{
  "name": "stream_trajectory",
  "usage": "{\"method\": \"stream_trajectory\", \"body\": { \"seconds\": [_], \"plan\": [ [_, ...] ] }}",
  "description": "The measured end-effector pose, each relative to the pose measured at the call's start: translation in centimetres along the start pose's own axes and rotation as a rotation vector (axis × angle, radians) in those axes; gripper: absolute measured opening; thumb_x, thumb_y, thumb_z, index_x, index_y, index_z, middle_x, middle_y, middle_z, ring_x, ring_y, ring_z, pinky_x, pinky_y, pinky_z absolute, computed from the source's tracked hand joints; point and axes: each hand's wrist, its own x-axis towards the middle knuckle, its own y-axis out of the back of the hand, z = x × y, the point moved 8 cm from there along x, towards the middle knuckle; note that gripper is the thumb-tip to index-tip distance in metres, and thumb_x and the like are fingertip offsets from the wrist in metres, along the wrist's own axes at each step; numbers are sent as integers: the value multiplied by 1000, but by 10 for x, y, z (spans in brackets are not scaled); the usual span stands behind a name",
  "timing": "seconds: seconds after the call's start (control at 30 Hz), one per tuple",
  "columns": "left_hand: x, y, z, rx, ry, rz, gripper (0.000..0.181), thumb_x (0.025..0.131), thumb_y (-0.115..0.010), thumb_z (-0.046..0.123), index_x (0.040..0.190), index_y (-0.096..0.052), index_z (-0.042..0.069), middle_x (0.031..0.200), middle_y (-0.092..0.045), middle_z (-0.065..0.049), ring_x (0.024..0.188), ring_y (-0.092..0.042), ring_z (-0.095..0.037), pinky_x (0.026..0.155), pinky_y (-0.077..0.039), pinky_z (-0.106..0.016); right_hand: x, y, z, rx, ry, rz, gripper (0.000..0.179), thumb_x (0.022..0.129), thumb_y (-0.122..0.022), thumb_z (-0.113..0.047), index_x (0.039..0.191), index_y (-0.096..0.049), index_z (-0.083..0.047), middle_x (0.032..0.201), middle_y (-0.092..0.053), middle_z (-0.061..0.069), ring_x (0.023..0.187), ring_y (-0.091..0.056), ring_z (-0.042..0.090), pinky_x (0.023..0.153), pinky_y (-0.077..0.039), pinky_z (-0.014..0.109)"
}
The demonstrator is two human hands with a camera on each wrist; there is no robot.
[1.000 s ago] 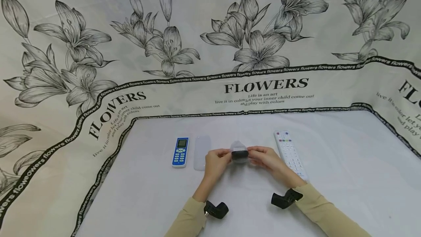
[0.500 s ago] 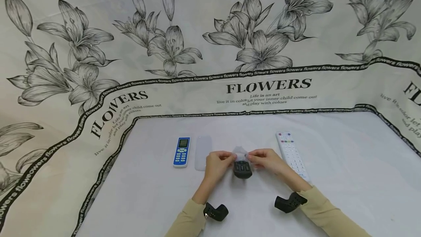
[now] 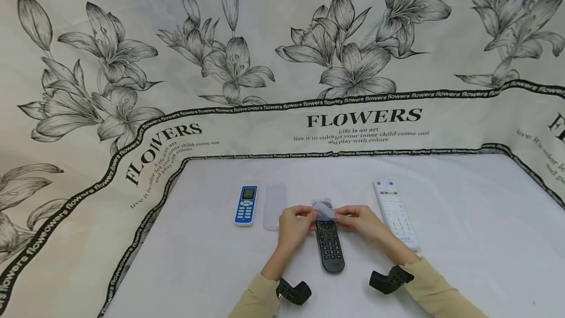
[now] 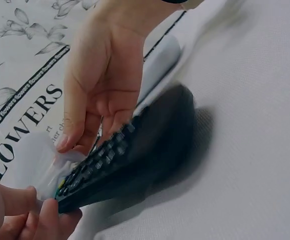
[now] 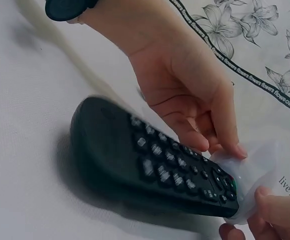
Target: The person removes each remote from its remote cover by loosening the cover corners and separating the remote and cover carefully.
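In the head view a black remote control (image 3: 331,251) slopes toward me, its far end inside a clear plastic sleeve (image 3: 324,209). My left hand (image 3: 295,225) pinches the sleeve's left edge between thumb and fingers. On the opposite edge, my right hand (image 3: 363,224) pinches the film the same way. The left wrist view has the remote's keypad (image 4: 105,155) facing up, its near end blurred and raised off the cloth. Crumpled film (image 5: 250,165) surrounds the remote's tip in the right wrist view, between the fingers of both hands.
A blue-and-white remote (image 3: 245,205) and a flat translucent sleeve (image 3: 274,205) lie to the left. To the right is a white remote (image 3: 395,215), partly beside my right forearm. White cloth (image 3: 198,259) covers the table, and a flower-printed curtain (image 3: 247,131) stands behind.
The black remote has tipped from end-on to lengthwise, its near end coming down toward me and its keypad now showing. Both hands keep pinching around the sleeve and have shifted slightly nearer.
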Motion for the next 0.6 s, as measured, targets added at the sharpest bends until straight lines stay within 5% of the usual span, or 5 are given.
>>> {"method": "stream_trajectory", "body": {
  "seconds": [0.33, 0.6],
  "plan": [
    [2, 0, 0, -82, -19, 92, 15, 82, -72, 11, 92, -74, 0, 81, -71, -9, 50, -60, -5, 50, -53, -19, 3, 4, 0, 99, 18, 5, 42, 91, -63, -17, 124, -58, 9, 122, -64, 21, 91, -62, -3, 83, -53, 19],
    [7, -6, 1, -108, -47, 121, 16, 80, -74, 12, 88, -73, -2, 78, -72, -12, 51, -57, -3, 48, -52, -19, 7, 4, 1, 259, -38, 25, 52, 95, -50, -12, 140, -36, 11, 116, -63, 12, 86, -63, 3, 82, -54, 22]
  ]
}}
